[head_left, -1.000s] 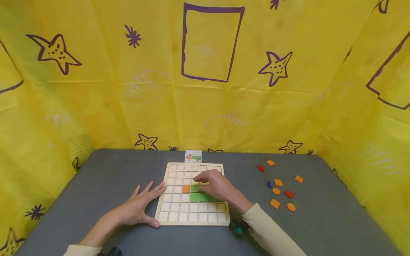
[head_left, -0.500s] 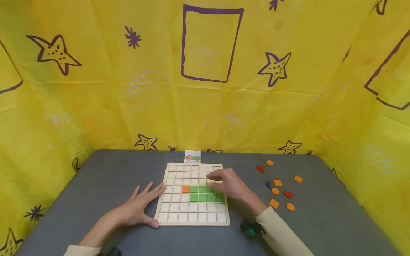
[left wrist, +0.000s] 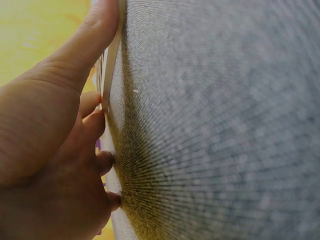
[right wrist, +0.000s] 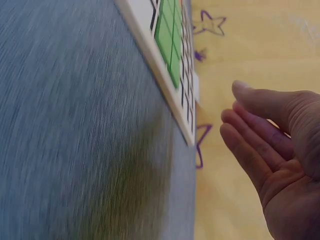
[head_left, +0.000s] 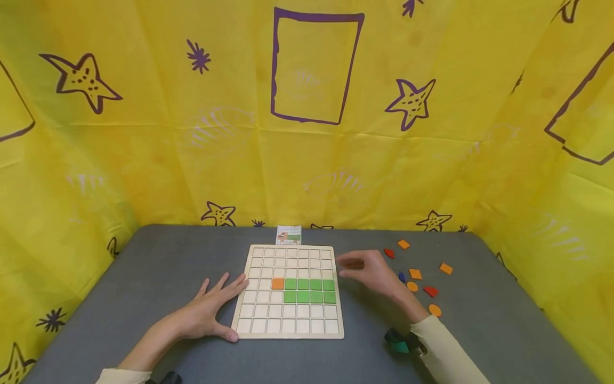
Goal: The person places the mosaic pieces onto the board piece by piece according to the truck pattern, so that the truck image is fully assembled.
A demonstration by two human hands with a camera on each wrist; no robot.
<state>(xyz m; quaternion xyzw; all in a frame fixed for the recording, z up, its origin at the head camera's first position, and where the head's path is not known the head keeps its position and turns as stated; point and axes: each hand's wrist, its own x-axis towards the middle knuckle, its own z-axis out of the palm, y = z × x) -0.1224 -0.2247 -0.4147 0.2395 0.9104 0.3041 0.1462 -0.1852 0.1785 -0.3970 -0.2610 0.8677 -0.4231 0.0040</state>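
"Progress?"
"Green and orange square tiles (head_left: pixel 303 297) sit in the pale wooden grid board (head_left: pixel 288 310); loose orange, red, blue pieces (head_left: pixel 415 273) remain. Your left hand (head_left: pixel 208 312) spreads against it; your right (head_left: pixel 371 271) curves, empty."

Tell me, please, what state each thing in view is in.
Board: flat, partly filled.
Green tiles: in the board, two rows of four.
Orange tile: set beside the upper green row.
Card: face up behind the board.
Loose pieces: scattered off the board.
Left hand: fingers spread, touching the board.
Right hand: empty, off the board.
Cloth: hanging, creased.
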